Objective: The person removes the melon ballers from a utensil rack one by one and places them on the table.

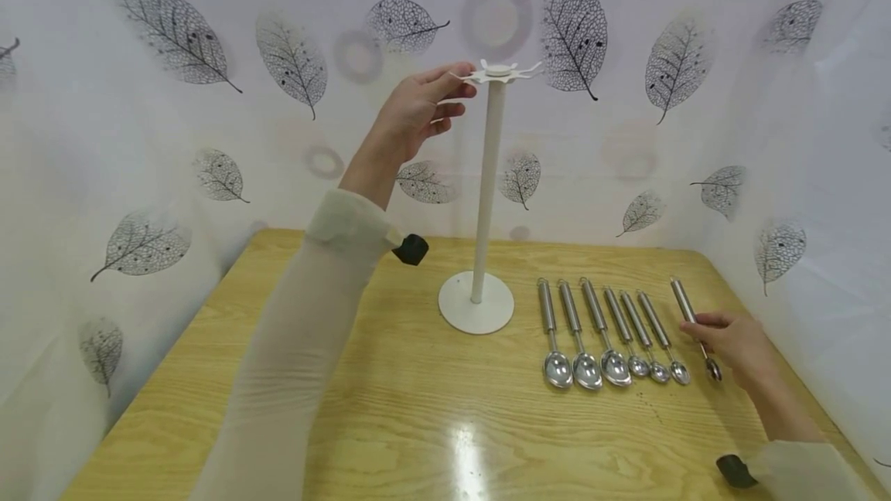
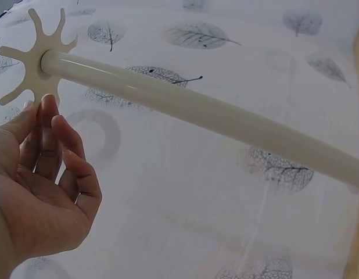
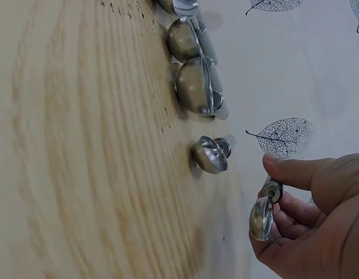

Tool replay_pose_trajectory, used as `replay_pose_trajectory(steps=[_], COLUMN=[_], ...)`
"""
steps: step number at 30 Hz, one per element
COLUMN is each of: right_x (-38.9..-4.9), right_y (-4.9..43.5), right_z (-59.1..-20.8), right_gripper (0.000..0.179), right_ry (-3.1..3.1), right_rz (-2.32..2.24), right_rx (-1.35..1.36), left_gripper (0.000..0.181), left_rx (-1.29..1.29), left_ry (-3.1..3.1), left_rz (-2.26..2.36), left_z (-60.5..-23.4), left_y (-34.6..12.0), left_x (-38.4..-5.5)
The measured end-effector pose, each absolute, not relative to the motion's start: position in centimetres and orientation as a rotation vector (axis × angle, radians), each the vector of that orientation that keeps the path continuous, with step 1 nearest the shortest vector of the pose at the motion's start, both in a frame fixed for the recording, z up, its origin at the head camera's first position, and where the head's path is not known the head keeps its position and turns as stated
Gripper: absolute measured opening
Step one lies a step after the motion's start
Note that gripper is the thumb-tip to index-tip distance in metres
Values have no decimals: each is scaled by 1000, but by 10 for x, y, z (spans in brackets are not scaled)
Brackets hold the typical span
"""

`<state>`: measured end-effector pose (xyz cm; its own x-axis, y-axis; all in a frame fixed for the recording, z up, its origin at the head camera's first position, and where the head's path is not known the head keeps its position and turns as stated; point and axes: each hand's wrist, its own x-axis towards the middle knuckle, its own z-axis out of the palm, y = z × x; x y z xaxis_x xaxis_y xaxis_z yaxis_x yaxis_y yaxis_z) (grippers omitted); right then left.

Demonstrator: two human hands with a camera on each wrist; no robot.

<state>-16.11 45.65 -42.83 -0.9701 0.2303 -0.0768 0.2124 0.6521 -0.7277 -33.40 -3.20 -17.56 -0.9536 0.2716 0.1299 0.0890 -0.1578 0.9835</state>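
Note:
A white stand [image 1: 490, 192] rises from a round base on the table, with a ring of hooks [image 1: 497, 72] at its top. My left hand [image 1: 426, 107] pinches one hook at the left of that ring between thumb and fingertip; the other fingers curl loosely below, as the left wrist view shows. At the right, my right hand [image 1: 739, 342] holds a small steel scoop [image 3: 261, 220] by its handle, bowl toward me. It is raised off the tabletop. Left of this hand lies a row of steel scoops [image 1: 586, 369], three larger and three smaller, handles pointing away.
The wooden table [image 1: 397, 408] has its right edge close to my right forearm. A white cloth [image 1: 592, 199] with leaf prints hangs behind and along both sides. Small dark specks [image 1: 650, 407] lie in front of the scoops.

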Motion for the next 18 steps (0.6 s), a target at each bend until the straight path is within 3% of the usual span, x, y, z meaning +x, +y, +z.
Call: replay_pose_trajectory(steps=[18], right_x=[-166], right_y=[457], right_z=[-442], right_gripper=[52], right_ry=[-2903], right_rz=[1004], right_rx=[-373], left_gripper=[29], left_rx=[433], left_ry=[1956], left_rz=[2271], left_z=[-177], left_y=[-32], left_x=[-333])
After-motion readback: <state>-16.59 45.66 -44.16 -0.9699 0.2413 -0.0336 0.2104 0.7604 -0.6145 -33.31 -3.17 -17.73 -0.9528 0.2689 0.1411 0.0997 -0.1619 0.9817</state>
